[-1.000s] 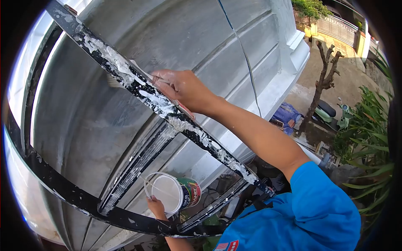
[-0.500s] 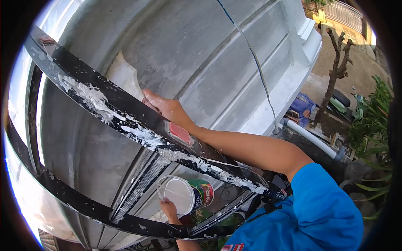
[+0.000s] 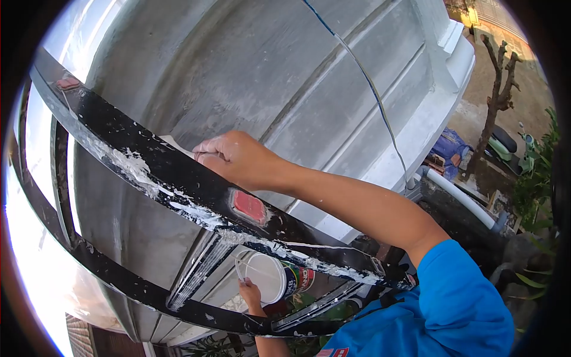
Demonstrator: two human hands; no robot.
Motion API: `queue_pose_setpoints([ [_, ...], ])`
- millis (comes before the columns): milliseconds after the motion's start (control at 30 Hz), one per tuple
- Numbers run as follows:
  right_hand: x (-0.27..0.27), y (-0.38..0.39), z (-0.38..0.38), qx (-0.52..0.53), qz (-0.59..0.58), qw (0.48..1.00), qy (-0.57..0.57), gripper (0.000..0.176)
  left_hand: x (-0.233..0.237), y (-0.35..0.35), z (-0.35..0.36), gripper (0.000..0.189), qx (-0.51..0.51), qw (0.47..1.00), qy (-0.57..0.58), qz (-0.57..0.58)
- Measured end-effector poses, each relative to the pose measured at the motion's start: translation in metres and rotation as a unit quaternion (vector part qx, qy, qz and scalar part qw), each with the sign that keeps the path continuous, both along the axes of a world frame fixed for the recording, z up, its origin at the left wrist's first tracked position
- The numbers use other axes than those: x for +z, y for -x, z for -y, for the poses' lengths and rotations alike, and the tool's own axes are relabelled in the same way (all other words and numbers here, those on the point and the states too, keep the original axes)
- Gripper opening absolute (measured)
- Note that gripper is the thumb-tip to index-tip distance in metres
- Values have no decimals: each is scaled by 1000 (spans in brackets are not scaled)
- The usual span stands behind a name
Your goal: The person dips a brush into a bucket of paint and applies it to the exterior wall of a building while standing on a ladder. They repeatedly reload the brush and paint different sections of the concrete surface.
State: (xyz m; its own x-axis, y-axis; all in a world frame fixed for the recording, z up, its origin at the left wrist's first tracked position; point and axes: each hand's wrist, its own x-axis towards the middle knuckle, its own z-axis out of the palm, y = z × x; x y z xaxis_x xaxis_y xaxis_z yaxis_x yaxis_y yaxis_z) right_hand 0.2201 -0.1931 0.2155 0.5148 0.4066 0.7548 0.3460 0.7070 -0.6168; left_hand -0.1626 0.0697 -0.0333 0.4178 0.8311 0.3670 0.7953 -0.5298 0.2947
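My right hand [image 3: 232, 156] is closed around a whitish flat paintbrush [image 3: 173, 143], just above the black metal rail [image 3: 148, 143]. The rail hides most of the brush, including its bristles, and behind it is the grey plastered wall [image 3: 226, 83]. Below the rail, my left hand [image 3: 250, 293] grips the white bail handle [image 3: 239, 269] of a paint bucket [image 3: 266, 279]. The bucket tilts so its pale round opening faces me, and its printed green and dark label shows on the right side.
White splashes cover the curved rail, which carries a red patch [image 3: 250, 206]. A lower black rail [image 3: 119, 268] runs beneath. A cable [image 3: 369, 83] hangs across the wall. At right are a white pipe [image 3: 461, 199], a bare tree [image 3: 499, 95] and a parked scooter [image 3: 505, 152].
My right hand has turned over and lowered the brush toward the rail, so less of it shows. The bucket and left hand have shifted slightly right and up in view.
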Motion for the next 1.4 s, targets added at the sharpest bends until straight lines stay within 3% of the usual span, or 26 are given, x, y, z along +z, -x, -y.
queue_pose_setpoints([
  [100,-12,-25,29,-27,-166,986,-3,29,12,-11,20,29,17,1000,-5,-8],
  [167,-25,-51,39,-61,-221,965,-130,36,10,-10,21,28,27,1000,-9,-12],
  [233,-22,-61,62,-133,-270,943,-143,39,1,-4,3,28,21,999,-27,-15],
  [333,-10,-67,43,-361,-170,900,-174,31,6,-10,11,27,29,999,-28,-16],
  [367,-8,-49,40,-332,-134,929,-96,30,5,-9,9,27,26,999,-31,-13],
  [433,-12,-25,11,-373,-25,916,-144,30,1,-7,5,27,20,999,-35,-8],
  [500,-22,-2,7,-333,43,935,-113,32,1,-7,6,27,17,999,-36,-3],
  [600,-37,8,8,-266,261,927,45,31,12,-14,17,29,19,1000,-12,-4],
  [700,-24,4,-1,-153,71,982,-90,31,4,-7,9,30,17,1000,-13,-3],
  [767,-15,-22,20,-94,-40,991,-84,30,0,-3,4,32,13,1000,-21,1],
  [833,-15,-29,26,-27,-148,970,-190,32,-1,-3,6,33,11,1000,-22,6],
  [933,-12,-33,43,-28,-298,925,-233,34,3,-7,9,35,18,1000,-20,-1],
  [967,-9,-34,42,-25,-310,916,-253,35,0,-2,4,35,18,1000,-25,-1],
  [1067,-6,-14,13,-87,-202,952,-212,35,-10,-1,-6,35,16,999,-29,5],
  [1133,-16,14,-8,-122,-105,981,-113,35,2,-8,7,35,21,1000,-18,10],
  [1200,-28,18,-16,-35,0,998,-45,36,-2,-7,2,34,16,1000,-21,5],
  [1267,-29,19,-23,-31,34,998,-40,36,-1,-2,1,32,15,1000,-12,-3],
  [1333,-22,16,-17,-28,12,999,-44,35,12,-13,16,30,20,1000,12,1],
  [1400,-10,3,0,-19,-74,995,-65,34,-4,-1,0,28,12,1000,-7,9],
])
